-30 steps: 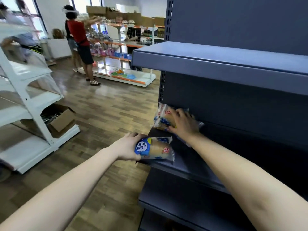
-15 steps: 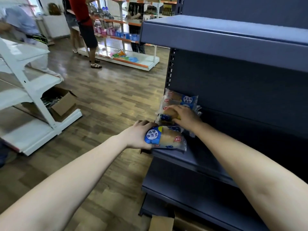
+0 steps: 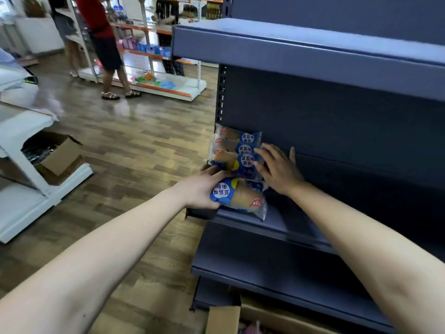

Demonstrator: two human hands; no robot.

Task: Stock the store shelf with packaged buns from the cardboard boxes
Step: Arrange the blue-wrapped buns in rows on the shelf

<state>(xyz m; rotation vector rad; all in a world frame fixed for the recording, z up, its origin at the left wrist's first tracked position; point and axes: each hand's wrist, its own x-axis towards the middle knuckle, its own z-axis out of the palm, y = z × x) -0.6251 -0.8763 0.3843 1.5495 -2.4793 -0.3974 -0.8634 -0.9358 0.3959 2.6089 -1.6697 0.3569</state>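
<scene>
Three packaged buns (image 3: 237, 145) in clear and blue wrappers lie stacked at the back left of the dark blue shelf (image 3: 286, 221). My right hand (image 3: 279, 169) rests flat against the right end of that stack, fingers spread, holding nothing. My left hand (image 3: 199, 189) grips the blue end of another packaged bun (image 3: 243, 197), which lies on the shelf's front left corner just in front of the stack. A cardboard box (image 3: 224, 318) sits open on the floor below, its contents mostly out of frame.
An upper shelf (image 3: 301, 54) overhangs close above the hands, and lower shelves (image 3: 277, 268) jut out beneath. A white rack (image 3: 26, 179) with an open box (image 3: 60, 157) stands to the left. A person in red (image 3: 101, 27) stands at a far display.
My right hand let go of the bun it held and slid to the right end of the stack, fingers now spread. My left hand pushed its bun slightly further onto the shelf.
</scene>
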